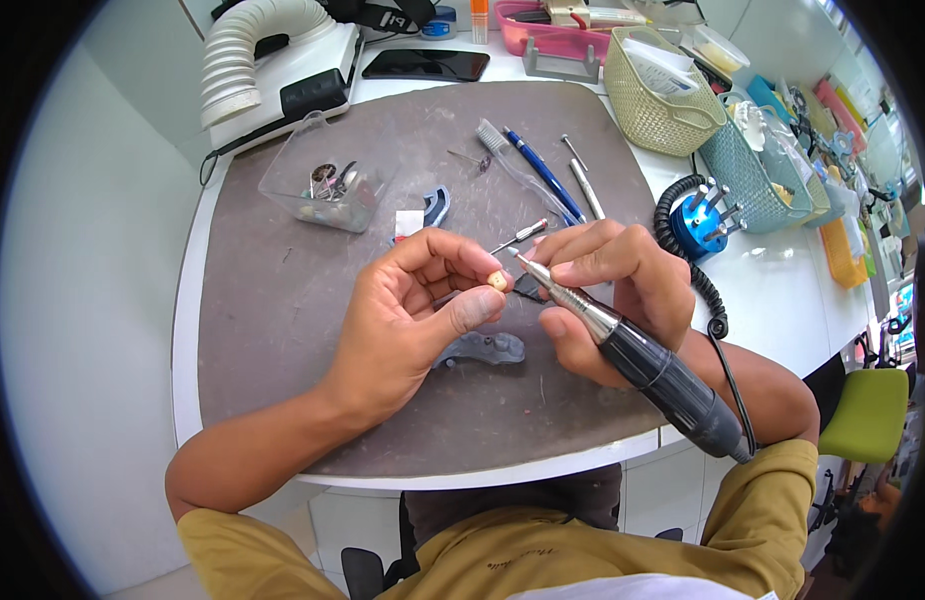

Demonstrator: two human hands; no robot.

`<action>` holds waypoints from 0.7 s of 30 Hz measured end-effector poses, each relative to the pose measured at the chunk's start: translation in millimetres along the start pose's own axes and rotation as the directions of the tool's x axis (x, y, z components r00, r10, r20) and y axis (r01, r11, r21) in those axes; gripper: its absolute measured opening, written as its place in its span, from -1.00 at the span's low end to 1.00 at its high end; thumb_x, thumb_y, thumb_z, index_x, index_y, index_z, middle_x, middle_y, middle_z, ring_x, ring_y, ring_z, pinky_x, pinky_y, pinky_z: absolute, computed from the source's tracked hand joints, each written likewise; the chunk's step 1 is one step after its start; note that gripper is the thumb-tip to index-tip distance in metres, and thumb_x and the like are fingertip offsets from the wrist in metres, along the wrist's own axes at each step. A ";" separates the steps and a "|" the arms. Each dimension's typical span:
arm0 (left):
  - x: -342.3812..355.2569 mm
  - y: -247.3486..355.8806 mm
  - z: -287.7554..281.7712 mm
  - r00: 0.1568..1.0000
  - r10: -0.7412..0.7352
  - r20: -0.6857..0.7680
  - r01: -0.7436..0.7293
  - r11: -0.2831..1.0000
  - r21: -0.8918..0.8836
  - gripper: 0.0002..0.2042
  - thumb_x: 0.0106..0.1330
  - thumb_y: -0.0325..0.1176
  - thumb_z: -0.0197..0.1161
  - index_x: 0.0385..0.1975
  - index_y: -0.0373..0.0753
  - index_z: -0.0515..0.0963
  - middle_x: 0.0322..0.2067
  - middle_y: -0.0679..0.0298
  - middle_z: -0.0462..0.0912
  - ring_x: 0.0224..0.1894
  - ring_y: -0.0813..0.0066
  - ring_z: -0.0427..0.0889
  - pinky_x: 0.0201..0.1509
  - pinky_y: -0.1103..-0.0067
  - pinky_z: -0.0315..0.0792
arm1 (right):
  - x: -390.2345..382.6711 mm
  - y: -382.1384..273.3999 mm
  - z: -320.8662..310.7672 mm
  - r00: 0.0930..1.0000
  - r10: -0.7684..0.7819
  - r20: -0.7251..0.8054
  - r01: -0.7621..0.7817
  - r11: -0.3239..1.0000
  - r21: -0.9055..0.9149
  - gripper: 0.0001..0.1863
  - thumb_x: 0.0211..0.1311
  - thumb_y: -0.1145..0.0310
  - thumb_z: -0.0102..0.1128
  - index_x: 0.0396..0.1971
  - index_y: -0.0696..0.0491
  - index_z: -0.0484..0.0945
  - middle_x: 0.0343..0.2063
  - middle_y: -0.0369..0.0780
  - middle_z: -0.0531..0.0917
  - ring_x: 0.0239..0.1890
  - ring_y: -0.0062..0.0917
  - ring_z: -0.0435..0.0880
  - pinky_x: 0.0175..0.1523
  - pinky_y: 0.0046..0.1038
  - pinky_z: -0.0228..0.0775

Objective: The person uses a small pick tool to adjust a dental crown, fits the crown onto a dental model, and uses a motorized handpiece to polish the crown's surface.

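Between the thumb and fingers of my left hand [407, 300] is a small cream dental crown [497, 281]. My right hand [627, 275] grips a black and silver rotary handpiece [632, 355] like a pen, its pale tip pointing at the crown. Whether the tip touches the crown I cannot tell. Below my left hand lies a grey dental model piece [487, 348], partly hidden by the thumb. Just beyond my hands are a curved blue-grey model piece [436, 206] and a small metal-tipped instrument [522, 234].
A clear box of burs [327, 195] stands on the brown mat [272, 320] at left. A toothbrush [522, 165] and blue pen [544, 172] lie beyond my hands. At right are a blue bur stand [700, 225], the coiled cord [665, 215] and baskets [657, 115]. A white hose [227, 60] is far left.
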State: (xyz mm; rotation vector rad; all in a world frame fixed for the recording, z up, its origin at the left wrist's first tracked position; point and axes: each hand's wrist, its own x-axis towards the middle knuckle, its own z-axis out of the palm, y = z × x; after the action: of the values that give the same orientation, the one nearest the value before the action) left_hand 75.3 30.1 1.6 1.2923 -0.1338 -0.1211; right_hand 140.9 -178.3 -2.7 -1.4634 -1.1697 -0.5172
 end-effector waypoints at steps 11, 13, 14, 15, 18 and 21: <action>-1.9 2.7 -1.9 0.998 -0.065 0.022 0.067 0.994 -0.091 -0.79 0.32 -0.51 0.43 -0.12 -0.28 0.56 -0.16 0.25 0.68 -0.06 0.59 0.65 0.17 0.58 0.55 | -3.4 -7.8 -8.2 0.980 0.003 0.198 0.000 1.000 -0.018 -0.70 0.14 0.52 0.42 -0.21 0.25 0.48 -0.36 0.03 0.69 -0.10 -0.10 0.81 0.01 -0.20 0.70; -2.2 3.5 -2.0 0.997 -0.074 0.026 0.076 0.991 -0.107 -0.79 0.31 -0.51 0.44 -0.13 -0.30 0.57 -0.17 0.26 0.69 -0.08 0.60 0.66 0.15 0.59 0.56 | -2.2 -7.9 -7.4 0.982 -0.008 0.190 0.014 0.999 -0.030 -0.72 0.14 0.52 0.42 -0.23 0.25 0.50 -0.37 0.02 0.69 -0.12 -0.09 0.82 0.00 -0.20 0.71; -2.4 4.0 -1.8 0.997 -0.074 0.025 0.076 0.991 -0.106 -0.79 0.31 -0.51 0.44 -0.13 -0.30 0.57 -0.17 0.26 0.69 -0.08 0.60 0.66 0.15 0.59 0.56 | -1.8 -7.8 -7.0 0.983 -0.020 0.184 0.028 0.999 -0.042 -0.73 0.14 0.52 0.43 -0.25 0.25 0.51 -0.39 0.02 0.69 -0.14 -0.09 0.82 -0.02 -0.20 0.72; -2.6 4.5 -1.3 0.996 -0.083 0.019 0.084 0.992 -0.096 -0.79 0.31 -0.51 0.44 -0.13 -0.30 0.57 -0.18 0.26 0.69 -0.08 0.61 0.66 0.15 0.60 0.56 | -2.4 -7.6 -6.5 0.983 -0.020 0.183 0.028 0.999 -0.041 -0.73 0.14 0.52 0.43 -0.25 0.25 0.51 -0.39 0.02 0.69 -0.14 -0.09 0.82 -0.02 -0.20 0.72; -2.5 4.7 -1.4 0.996 -0.087 0.011 0.088 0.993 -0.082 -0.79 0.31 -0.51 0.44 -0.13 -0.30 0.57 -0.18 0.26 0.69 -0.09 0.61 0.67 0.15 0.60 0.56 | -2.9 -5.9 -6.2 0.983 -0.028 0.179 0.036 0.998 -0.042 -0.74 0.12 0.53 0.43 -0.25 0.26 0.53 -0.39 0.01 0.69 -0.16 -0.09 0.83 -0.04 -0.20 0.73; -2.8 4.2 -1.5 0.996 -0.089 0.015 0.090 0.992 -0.090 -0.80 0.32 -0.51 0.43 -0.13 -0.31 0.57 -0.18 0.25 0.70 -0.10 0.61 0.67 0.14 0.61 0.56 | -3.8 -5.6 -4.8 0.983 -0.035 0.183 0.043 0.998 -0.042 -0.73 0.11 0.53 0.42 -0.24 0.27 0.53 -0.39 0.00 0.69 -0.16 -0.09 0.83 -0.05 -0.22 0.73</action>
State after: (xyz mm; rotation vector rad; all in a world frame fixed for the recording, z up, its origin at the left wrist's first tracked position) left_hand 72.8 33.1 5.2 1.2073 -0.0789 -0.2085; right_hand 135.9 -184.8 -1.9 -1.5547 -1.3399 -0.4458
